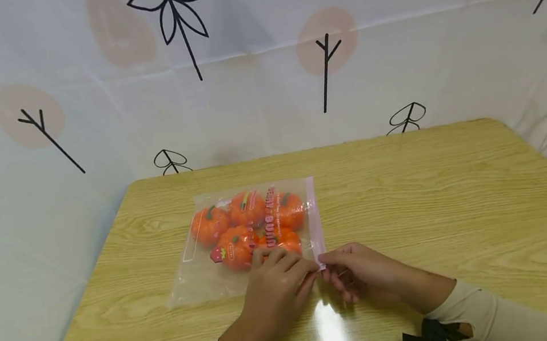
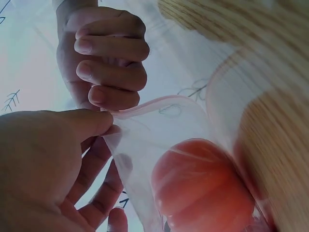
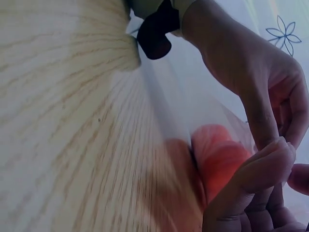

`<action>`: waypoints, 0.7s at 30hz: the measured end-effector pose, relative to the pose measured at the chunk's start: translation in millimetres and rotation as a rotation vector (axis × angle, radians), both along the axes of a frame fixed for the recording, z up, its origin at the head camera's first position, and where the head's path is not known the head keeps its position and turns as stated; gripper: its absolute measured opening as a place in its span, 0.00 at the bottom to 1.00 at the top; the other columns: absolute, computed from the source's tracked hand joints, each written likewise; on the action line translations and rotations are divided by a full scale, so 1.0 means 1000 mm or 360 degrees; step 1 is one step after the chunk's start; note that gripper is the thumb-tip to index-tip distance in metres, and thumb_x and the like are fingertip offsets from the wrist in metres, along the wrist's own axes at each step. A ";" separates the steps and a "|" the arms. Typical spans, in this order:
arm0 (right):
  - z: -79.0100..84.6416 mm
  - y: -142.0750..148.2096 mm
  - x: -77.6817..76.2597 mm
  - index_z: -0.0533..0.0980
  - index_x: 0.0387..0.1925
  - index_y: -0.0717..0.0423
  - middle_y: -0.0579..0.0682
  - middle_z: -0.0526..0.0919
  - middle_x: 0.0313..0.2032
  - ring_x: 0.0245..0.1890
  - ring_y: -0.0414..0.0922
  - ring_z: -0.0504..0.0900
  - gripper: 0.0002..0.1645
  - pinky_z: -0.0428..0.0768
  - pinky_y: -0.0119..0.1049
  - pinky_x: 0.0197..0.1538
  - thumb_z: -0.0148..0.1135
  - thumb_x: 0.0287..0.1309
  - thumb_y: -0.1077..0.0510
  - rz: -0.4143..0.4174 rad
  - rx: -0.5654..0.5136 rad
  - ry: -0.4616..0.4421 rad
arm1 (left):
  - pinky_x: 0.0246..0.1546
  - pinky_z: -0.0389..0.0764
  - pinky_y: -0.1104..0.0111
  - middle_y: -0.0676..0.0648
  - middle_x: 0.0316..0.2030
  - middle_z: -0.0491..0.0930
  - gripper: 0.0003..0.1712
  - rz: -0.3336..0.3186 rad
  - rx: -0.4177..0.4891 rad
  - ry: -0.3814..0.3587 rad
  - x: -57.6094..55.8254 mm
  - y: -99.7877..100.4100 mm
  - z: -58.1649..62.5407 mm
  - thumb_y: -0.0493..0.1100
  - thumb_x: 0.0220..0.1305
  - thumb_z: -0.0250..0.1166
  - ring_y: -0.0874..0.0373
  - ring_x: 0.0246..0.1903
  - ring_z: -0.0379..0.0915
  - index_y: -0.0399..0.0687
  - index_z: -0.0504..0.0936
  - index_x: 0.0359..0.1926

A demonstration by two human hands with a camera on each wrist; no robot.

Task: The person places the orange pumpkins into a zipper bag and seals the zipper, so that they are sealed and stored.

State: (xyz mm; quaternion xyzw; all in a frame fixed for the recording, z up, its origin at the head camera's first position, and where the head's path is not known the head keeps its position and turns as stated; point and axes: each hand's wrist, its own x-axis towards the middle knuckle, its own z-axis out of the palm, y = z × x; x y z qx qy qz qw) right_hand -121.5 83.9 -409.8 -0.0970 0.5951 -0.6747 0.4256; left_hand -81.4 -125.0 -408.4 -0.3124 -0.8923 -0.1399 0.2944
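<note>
A clear zip bag (image 1: 192, 282) with a pink strip along its right edge lies on the table, holding several orange toy pumpkins (image 1: 236, 247). At the near end of the pink strip (image 1: 313, 217), my right hand (image 1: 365, 273) pinches the corner between thumb and forefinger. My left hand (image 1: 280, 285) lies over the bag's near side, its thumb and fingertips pinching the edge right beside the right hand. In the left wrist view, the left thumb (image 2: 91, 121) presses on the bag's corner, and one pumpkin (image 2: 203, 186) shows through the plastic.
The wooden table (image 1: 437, 189) carries the bag left of its middle. A white cloth (image 1: 264, 97) with flower and twig drawings hangs behind the table and along its sides. Dark wrist mounts (image 1: 430, 337) sit near the cuffs of the beige sleeves (image 1: 505, 315).
</note>
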 end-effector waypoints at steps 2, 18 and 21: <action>0.001 0.000 0.002 0.78 0.27 0.52 0.39 0.77 0.17 0.14 0.33 0.74 0.19 0.74 0.26 0.21 0.52 0.71 0.47 -0.0015 0.0008 -0.0018 | 0.47 0.68 0.64 0.61 0.32 0.86 0.02 -0.0018 0.0007 0.0031 0.001 0.000 0.001 0.49 0.58 0.73 0.64 0.34 0.74 0.62 0.88 0.34; 0.004 -0.003 0.009 0.76 0.25 0.50 0.38 0.74 0.19 0.16 0.34 0.72 0.17 0.71 0.26 0.22 0.52 0.70 0.51 -0.0090 0.0023 0.0047 | 0.45 0.68 0.64 0.62 0.31 0.87 0.02 -0.0125 0.0079 0.0237 0.001 0.000 0.002 0.47 0.55 0.75 0.65 0.31 0.75 0.60 0.88 0.30; 0.005 -0.003 0.009 0.75 0.25 0.50 0.38 0.73 0.18 0.16 0.34 0.72 0.17 0.71 0.26 0.22 0.51 0.70 0.51 -0.0098 0.0011 0.0052 | 0.45 0.69 0.64 0.62 0.31 0.87 0.02 -0.0139 0.0088 0.0235 0.001 0.001 0.002 0.47 0.55 0.74 0.65 0.31 0.76 0.60 0.88 0.30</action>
